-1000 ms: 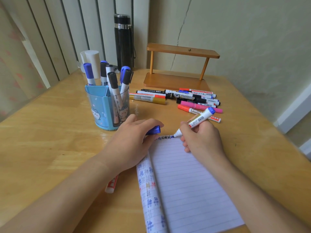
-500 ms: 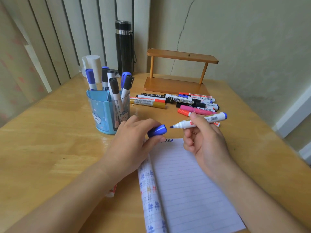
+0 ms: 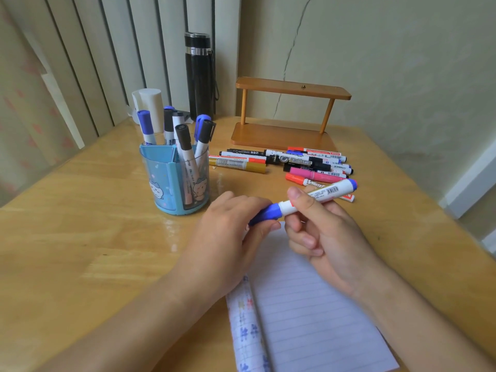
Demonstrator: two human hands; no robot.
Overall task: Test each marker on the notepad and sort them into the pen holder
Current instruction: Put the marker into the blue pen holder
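My left hand (image 3: pixel 228 237) pinches the blue cap (image 3: pixel 265 213) onto the white-barrelled blue marker (image 3: pixel 322 193), which my right hand (image 3: pixel 327 237) grips above the far edge of the lined notepad (image 3: pixel 308 304). I judge this seals it for the translucent blue pen holder (image 3: pixel 166 183) far-left.

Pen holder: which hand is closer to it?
Left. The left hand sits just in front and right of the pen holder; the right hand is farther right, holding the marker.

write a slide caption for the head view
Left hand grips the blue cap on a marker held in the right hand, above the notepad, beside the pen holder.
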